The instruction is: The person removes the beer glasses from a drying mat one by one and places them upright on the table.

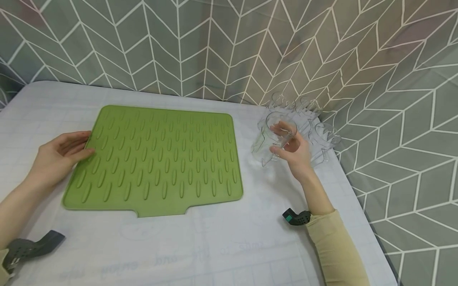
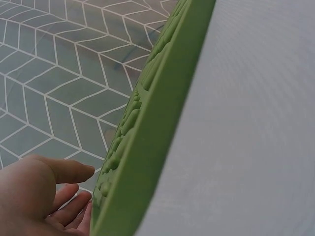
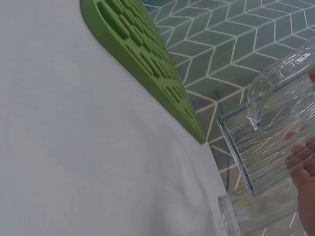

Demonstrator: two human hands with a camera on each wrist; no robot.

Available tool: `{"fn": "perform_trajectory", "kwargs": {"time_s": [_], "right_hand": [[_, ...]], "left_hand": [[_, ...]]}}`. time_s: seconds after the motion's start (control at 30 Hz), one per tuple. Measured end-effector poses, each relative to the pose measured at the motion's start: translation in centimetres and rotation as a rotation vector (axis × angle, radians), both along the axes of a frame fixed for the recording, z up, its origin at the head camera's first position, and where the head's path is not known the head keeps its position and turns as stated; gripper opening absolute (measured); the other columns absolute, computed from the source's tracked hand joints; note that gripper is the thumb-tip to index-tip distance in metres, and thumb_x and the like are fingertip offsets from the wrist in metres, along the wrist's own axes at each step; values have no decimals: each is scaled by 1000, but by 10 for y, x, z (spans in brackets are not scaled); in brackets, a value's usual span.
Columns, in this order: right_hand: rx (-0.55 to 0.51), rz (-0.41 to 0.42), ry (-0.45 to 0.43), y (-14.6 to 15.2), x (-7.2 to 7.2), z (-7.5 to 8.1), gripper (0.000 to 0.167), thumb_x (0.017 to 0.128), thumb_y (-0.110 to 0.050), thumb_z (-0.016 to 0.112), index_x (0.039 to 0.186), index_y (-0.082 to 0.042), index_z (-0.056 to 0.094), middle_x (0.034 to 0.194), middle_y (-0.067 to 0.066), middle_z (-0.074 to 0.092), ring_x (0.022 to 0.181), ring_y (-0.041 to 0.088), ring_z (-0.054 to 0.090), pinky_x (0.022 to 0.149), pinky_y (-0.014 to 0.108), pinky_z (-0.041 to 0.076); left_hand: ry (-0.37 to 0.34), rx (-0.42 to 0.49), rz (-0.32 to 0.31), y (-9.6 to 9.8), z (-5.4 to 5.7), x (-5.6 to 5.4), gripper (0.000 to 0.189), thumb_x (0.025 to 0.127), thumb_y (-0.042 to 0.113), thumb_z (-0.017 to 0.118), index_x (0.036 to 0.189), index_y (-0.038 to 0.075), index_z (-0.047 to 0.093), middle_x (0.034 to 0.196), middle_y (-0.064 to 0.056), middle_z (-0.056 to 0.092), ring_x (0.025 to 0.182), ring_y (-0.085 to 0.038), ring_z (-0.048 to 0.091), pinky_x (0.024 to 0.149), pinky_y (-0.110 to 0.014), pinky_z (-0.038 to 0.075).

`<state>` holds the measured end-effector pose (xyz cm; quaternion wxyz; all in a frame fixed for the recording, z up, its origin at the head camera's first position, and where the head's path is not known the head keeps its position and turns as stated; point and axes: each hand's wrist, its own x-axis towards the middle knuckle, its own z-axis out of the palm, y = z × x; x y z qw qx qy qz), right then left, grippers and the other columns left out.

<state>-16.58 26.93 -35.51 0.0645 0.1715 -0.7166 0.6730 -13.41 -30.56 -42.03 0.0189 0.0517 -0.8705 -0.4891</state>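
A green ribbed drying mat (image 1: pixel 157 155) lies flat on the white cloth. At its left edge rests my left hand (image 1: pixel 64 153), thumb over the rim and fingers extended beside it. The left wrist view shows that hand (image 2: pixel 49 196) right at the mat's raised side (image 2: pixel 162 108). To the right of the mat, my right hand (image 1: pixel 293 153) grips a clear mug (image 1: pixel 262 145), which leans, its round mouth toward the back. Seen from the right wrist, the transparent mug (image 3: pixel 275 137) has a curved handle (image 3: pixel 256 98), and fingers (image 3: pixel 302 160) wrap its far side.
Several more clear mugs (image 1: pixel 323 135) stand grouped at the table's right back corner, close behind my right hand. A grey patterned curtain (image 1: pixel 229 47) hangs along the back and right table edges. White cloth (image 1: pixel 200 246) with faint lettering covers the table in front.
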Motion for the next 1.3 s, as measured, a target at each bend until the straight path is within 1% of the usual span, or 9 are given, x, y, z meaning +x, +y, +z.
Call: {"fn": "perform_trajectory", "kwargs": {"time_s": [0.1,0.2,0.37,0.43,0.5,0.63,0.77,1.0,1.3], "right_hand": [[-19,-18,5,9,-1,-2,70,78,18,65,143,4,45,138,18,55,132,27,49,117,44,37],[-57,-21,19,16,-3,-4,69,76,20,64,141,7,45,136,19,57,131,29,49,110,36,44],[-145,0,36,24,-4,-7,67,74,22,62,139,8,48,133,17,60,130,31,49,101,32,50],[-180,13,39,27,-5,-8,67,73,24,60,138,8,49,131,16,61,129,32,49,101,32,49],[-207,23,46,29,-5,-8,67,73,25,59,137,7,50,131,15,62,128,32,49,104,34,48],[-249,42,74,32,-6,-10,69,72,28,54,138,9,49,129,14,62,128,32,49,116,41,37],[-271,40,99,34,-8,-14,70,70,28,51,137,9,50,127,13,63,126,31,52,118,47,30],[-296,17,118,37,-11,-23,70,67,28,47,134,10,52,123,14,65,122,31,55,116,47,32],[-286,-4,95,35,-9,-30,73,65,24,48,137,15,45,125,15,62,125,34,53,119,44,31]], "left_hand": [[3,8,-3,0,0,0,64,97,29,66,153,12,39,159,-1,39,130,9,46,88,8,39],[9,17,-6,-1,0,0,63,97,28,67,152,12,40,158,0,40,126,12,47,88,8,39],[12,30,-6,-1,0,0,62,97,28,67,151,12,41,157,1,42,119,17,48,88,8,40],[11,32,-7,-1,0,1,61,97,28,67,151,13,42,156,1,42,117,18,48,88,8,40],[13,34,-10,-1,0,1,61,97,27,67,151,13,42,156,2,43,115,20,48,88,8,40],[23,44,-16,-1,0,1,60,97,26,67,150,12,43,156,2,43,110,22,47,88,8,40],[28,57,-23,-2,0,2,58,97,25,67,149,12,44,155,3,44,111,22,47,89,7,41],[30,40,-22,-2,0,2,58,97,25,67,149,12,44,155,2,44,111,22,47,88,8,40],[17,44,-31,-2,1,4,59,97,26,67,150,13,43,155,5,43,113,21,47,88,8,40]]}}
